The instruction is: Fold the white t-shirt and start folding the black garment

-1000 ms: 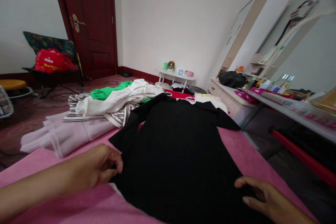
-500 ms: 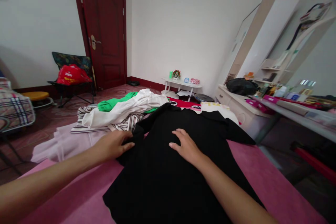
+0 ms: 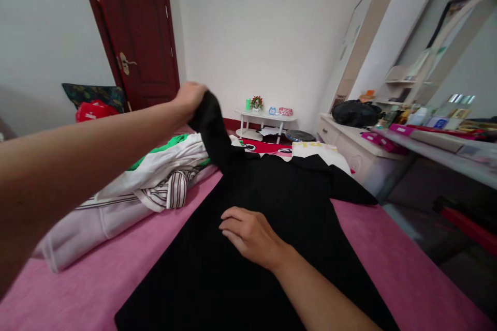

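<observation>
A black short-sleeved shirt (image 3: 267, 186) lies spread out over a pink bedcover (image 3: 89, 297). Its left sleeve is pulled up off the bed, gripped at the end by my left hand (image 3: 190, 99), whose fingers are closed round the cloth. My right hand (image 3: 252, 235) rests on the middle of the shirt, fingers stretched out and slightly bent, holding nothing. The shirt's other sleeve (image 3: 349, 184) lies flat on the right. To the left of the shirt is a heap of clothes with a white garment (image 3: 171, 158) on top, next to striped cloth (image 3: 176, 189).
Pale lilac fabric (image 3: 85, 232) lies under the heap. Beyond the bed stands a low white table (image 3: 267, 116). A dresser (image 3: 334, 137) and a cluttered desk (image 3: 438, 152) line the right side. A red bag (image 3: 95, 110) sits on a chair at left, near a door (image 3: 135, 31).
My left hand has taken hold of the left sleeve and lifted it up and forward. My right hand has slid down and left over the shirt. The view has shifted somewhat.
</observation>
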Action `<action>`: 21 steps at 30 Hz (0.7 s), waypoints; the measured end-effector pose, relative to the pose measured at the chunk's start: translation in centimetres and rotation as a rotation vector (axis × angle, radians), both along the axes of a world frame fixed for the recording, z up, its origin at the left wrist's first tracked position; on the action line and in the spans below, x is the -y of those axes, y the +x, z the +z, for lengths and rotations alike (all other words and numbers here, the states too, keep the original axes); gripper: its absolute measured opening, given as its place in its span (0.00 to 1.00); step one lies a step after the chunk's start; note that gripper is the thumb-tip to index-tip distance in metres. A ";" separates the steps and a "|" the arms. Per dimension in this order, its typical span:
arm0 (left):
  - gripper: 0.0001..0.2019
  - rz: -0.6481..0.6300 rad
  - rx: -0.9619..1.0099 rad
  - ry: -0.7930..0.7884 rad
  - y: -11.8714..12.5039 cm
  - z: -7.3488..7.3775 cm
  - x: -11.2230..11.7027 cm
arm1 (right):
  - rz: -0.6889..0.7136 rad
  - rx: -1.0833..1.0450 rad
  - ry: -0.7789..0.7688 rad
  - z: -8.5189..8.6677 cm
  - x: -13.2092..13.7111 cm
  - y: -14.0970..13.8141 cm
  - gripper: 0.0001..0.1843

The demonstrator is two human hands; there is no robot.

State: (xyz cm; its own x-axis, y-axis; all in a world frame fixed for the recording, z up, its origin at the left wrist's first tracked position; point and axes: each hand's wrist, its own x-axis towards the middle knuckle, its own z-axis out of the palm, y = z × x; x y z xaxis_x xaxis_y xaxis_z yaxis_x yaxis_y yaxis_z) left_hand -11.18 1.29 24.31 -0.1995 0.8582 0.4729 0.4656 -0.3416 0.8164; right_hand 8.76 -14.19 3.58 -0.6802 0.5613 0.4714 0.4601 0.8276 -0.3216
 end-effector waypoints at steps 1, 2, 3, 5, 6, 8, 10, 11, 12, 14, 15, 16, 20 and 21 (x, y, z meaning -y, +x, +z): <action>0.14 -0.091 -0.056 0.083 2.6 0.3 0.5 | 0.016 0.019 0.005 0.0 0.1 0.0 0.11; 0.15 -0.241 -0.126 0.135 5.1 0.4 1.4 | 0.012 0.023 0.003 0.0 0.2 0.1 0.12; 0.17 -0.406 -0.203 0.166 7.2 0.3 2.7 | -0.008 0.016 -0.006 0.0 0.2 0.3 0.12; 0.19 -0.723 -0.372 0.185 10.2 -0.9 5.7 | -0.062 -0.010 -0.032 -0.1 0.1 0.5 0.14; 0.19 -0.864 -0.463 0.191 10.7 -2.0 7.2 | -0.083 -0.019 -0.044 -0.1 0.1 0.6 0.14; 0.21 -0.992 -0.621 0.174 10.1 -5.1 9.4 | -0.101 -0.029 -0.064 -0.2 0.0 0.7 0.14; 0.29 -0.898 -0.776 0.115 7.4 -8.8 10.5 | -0.114 -0.054 -0.076 -0.3 -0.1 0.6 0.13; 0.30 -0.774 -0.842 0.069 5.5 -10.7 10.8 | -0.130 -0.077 -0.080 -0.3 -0.2 0.5 0.13; 0.31 -0.645 -0.901 0.009 3.5 -12.4 11.1 | -0.157 -0.106 -0.084 -0.5 -0.3 0.4 0.12; 0.35 -0.492 -0.990 -0.143 -0.4 -15.3 12.1 | -0.226 -0.173 -0.085 -0.8 -0.7 0.3 0.12; 0.35 -0.440 -1.012 -0.215 -2.2 -16.3 12.9 | -0.264 -0.203 -0.081 -1.0 -1.0 0.3 0.12; 0.35 -0.397 -1.020 -0.281 -3.7 -17.1 13.8 | -0.305 -0.229 -0.075 -1.1 -1.4 0.3 0.12; 0.25 -0.300 -0.975 -0.491 -7.0 -17.6 18.2 | -0.498 -0.219 -0.056 -1.0 -4.0 1.1 0.12; 0.21 -0.317 -0.944 -0.544 -7.3 -17.5 19.2 | -0.559 -0.184 -0.050 -0.7 -4.9 1.4 0.11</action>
State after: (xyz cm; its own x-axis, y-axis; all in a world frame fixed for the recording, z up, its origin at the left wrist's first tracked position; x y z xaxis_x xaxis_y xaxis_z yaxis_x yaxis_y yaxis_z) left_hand -18.44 -17.86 6.83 0.3017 0.9442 -0.1319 0.9295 -0.2606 0.2608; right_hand 10.15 -9.26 2.89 -0.1842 0.8354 0.5178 0.7551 0.4575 -0.4696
